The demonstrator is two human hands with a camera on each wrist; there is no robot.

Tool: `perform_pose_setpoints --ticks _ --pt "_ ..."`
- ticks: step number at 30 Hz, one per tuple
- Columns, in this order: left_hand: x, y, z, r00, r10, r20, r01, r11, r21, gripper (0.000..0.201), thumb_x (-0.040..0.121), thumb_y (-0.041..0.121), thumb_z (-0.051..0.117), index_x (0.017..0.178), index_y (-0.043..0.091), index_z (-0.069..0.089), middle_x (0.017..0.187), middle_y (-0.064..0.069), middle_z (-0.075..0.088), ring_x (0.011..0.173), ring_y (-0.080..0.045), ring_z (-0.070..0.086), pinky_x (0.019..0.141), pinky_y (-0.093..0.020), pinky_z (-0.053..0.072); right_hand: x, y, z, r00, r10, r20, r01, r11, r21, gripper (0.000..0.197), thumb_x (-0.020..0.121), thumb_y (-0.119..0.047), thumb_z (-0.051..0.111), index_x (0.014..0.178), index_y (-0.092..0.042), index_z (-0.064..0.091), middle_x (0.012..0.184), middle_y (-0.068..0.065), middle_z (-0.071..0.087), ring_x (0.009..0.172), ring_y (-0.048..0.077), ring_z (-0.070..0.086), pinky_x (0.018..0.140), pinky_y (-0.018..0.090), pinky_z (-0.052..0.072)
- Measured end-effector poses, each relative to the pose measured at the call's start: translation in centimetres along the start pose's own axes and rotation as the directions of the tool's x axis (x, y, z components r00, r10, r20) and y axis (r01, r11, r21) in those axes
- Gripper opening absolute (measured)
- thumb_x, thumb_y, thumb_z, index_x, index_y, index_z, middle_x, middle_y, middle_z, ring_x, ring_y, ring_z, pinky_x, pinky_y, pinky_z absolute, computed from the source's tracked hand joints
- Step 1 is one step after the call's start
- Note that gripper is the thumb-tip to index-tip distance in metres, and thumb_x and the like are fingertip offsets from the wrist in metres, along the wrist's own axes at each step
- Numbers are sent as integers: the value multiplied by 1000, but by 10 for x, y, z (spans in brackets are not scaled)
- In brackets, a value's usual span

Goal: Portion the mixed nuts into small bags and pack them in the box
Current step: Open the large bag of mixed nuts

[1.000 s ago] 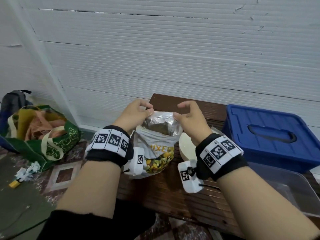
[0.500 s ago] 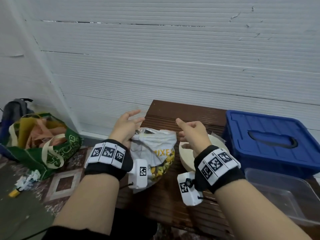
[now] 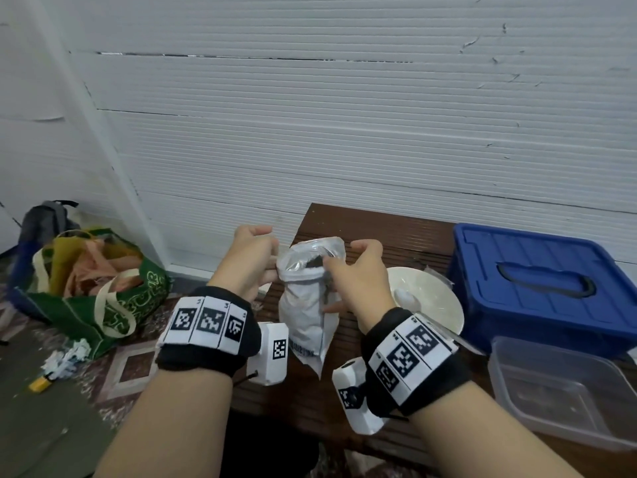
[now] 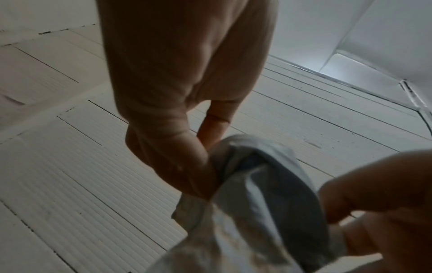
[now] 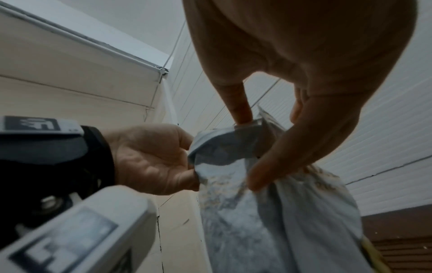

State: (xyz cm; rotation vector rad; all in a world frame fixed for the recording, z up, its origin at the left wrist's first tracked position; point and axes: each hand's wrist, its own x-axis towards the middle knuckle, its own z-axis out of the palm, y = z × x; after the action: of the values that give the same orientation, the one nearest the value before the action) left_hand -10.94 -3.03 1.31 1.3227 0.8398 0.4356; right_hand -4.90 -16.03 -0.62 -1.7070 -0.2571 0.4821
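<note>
Wall (image 3: pixel 344 132): white ribbed panels stand right behind the surface (image 3: pixel 303 391); you have no room beyond its far edge.
Blue box (image 3: pixel 537 288): lid on, at the surface's right end.
Clear tub (image 3: pixel 565 391): in front of the blue box, at the near right edge.
White bowl (image 3: pixel 427 298): between your right hand and the blue box.
Nut bag (image 3: pixel 306 305): upright near the surface's left edge, mouth open, foil lining showing, plain white side toward you.
Change: half a second ago the printed side faced you and your hands were off the rim.
Left hand (image 3: pixel 250 260): grip pinched on the bag's left rim.
Right hand (image 3: pixel 358 274): grip pinched on the right rim.
</note>
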Motion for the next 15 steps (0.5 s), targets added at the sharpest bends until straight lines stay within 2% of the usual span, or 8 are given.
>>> perform_pose_setpoints --ticks 4,6,7,10,11,13,14,15 --pt "-3 0 -3 1000 -6 -7 6 998 67 39 89 3 60 118 15 35 100 -11 54 64 -19 64 50 -26 53 7 6 0 998 -64 -29 66 995 78 43 84 4 51 112 -26 38 91 7 54 79 27 64 66 49 59" --pt "-5 3 -6 1000 -11 2 11 995 95 45 88 9 66 118 15 33 101 -14 55 54 -19 67 46 -26 53 12 7 -4 992 -119 -33 120 992 45 48 82 8 52 111 -28 40 81 5 56 81 27 64 75 48 57" --pt "-6 6 -8 999 -28 24 25 994 108 47 87 11 67 118 15 32 101 -15 54 50 -20 67 44 -27 54 13 6 -8 989 -148 -20 148 989 25 49 82 9 51 112 -29 41 77 3 57 79 25 63 77 44 57" --pt "-9 13 -17 994 -78 73 58 968 242 41 88 25 68 112 15 36 94 -12 53 50 -25 67 45 -31 56 18 1 -21 983 -168 78 168 986 7 50 85 12 46 114 -29 42 73 2 56 71 17 57 68 32 50" --pt "-9 13 -19 998 -47 52 27 939 344 36 88 32 67 105 15 40 88 -10 54 52 -23 67 48 -31 55 20 1 -25 984 -148 103 148 989 2 48 87 12 46 114 -28 42 74 2 55 69 16 56 65 30 48" --pt "-5 11 -21 994 106 -11 -79 800 595 38 85 46 65 92 16 44 80 -3 53 63 -18 61 58 -31 49 22 2 -31 987 -101 125 99 995 27 44 89 9 47 114 -26 44 79 5 57 69 17 56 63 30 47" --pt "-2 10 -20 981 193 -29 -125 738 663 41 83 51 65 93 17 45 82 0 53 72 -16 57 65 -32 45 23 3 -31 990 -84 115 79 996 48 40 90 6 49 114 -25 45 83 8 58 71 18 56 65 31 47" --pt "1 8 -17 971 237 -28 -156 721 675 44 82 53 65 100 17 46 88 3 53 81 -16 54 72 -32 43 24 4 -31 993 -68 96 61 995 76 35 91 2 51 114 -24 46 85 10 58 72 20 56 67 34 48"
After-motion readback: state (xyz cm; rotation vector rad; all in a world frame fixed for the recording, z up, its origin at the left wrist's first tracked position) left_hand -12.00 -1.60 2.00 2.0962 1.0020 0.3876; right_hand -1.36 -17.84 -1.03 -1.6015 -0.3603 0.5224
